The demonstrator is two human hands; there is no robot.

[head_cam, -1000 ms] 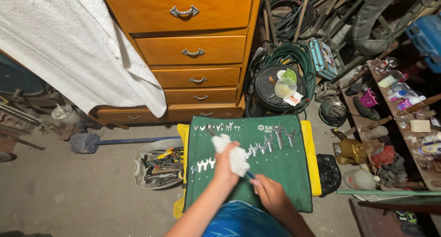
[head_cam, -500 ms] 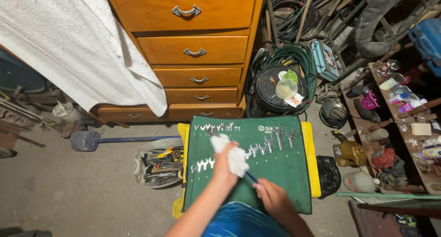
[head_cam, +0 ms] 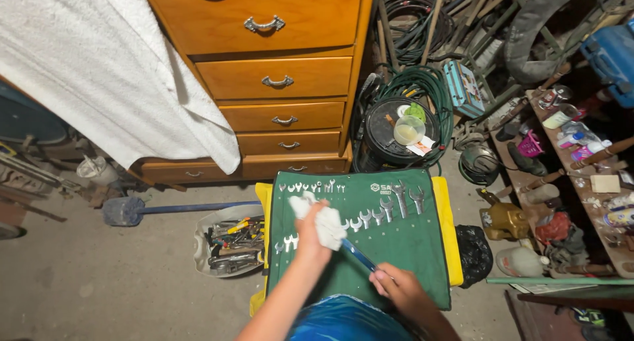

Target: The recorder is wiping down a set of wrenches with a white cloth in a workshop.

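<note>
- Diagonally, the wrench (head_cam: 360,255) runs from about ten o'clock to four o'clock, over the green tool roll (head_cam: 409,248).
- Slim, blue-tinted metal; its upper end is hidden in a white rag (head_cam: 320,220).
- Left hand (head_cam: 309,238) fingers are clamped on the rag; right hand (head_cam: 394,288) fingers pinch the wrench's lower end.
- Spanners (head_cam: 389,205) lie at one o'clock, a tool tray (head_cam: 228,245) at nine, drawers (head_cam: 277,83) at twelve.

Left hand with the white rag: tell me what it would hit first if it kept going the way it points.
The left hand points up-frame; past the white rag it would likely first meet the small wrenches along the green tool roll's top edge, though depth is uncertain.
</note>
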